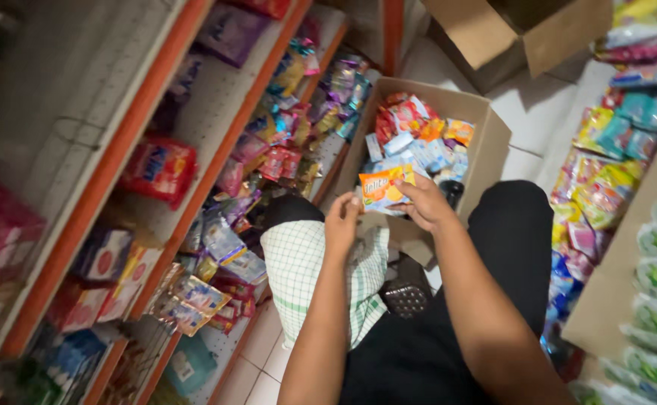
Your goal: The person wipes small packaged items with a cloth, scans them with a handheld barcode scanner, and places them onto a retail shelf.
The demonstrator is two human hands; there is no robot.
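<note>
We see both hands up over the open cardboard box point(486, 142), which we take as landmark: the right hand point(427, 204) is clamped on an orange-and-blue snack packet point(383, 187) held just at the box's near edge, thumb on top, so the flat face stays toward the camera. The left hand point(341, 222) sits just beside it on the shelf side, fingers curled toward the packet's lower corner; motion blur means we cannot tell whether it grips or only touches. The box lies tilted open toward the person, stuffed with small packets point(418, 139), so contents are within easy reach. Left of the box, orange-edged shelves point(216, 161) crowd close with hanging sachets. A checked cloth point(298, 277) lies over the knee nearer the person. Right of the box, stacked goods point(606, 172) narrow the tiled floor point(531, 112); open room is mostly straight above the box.
</note>
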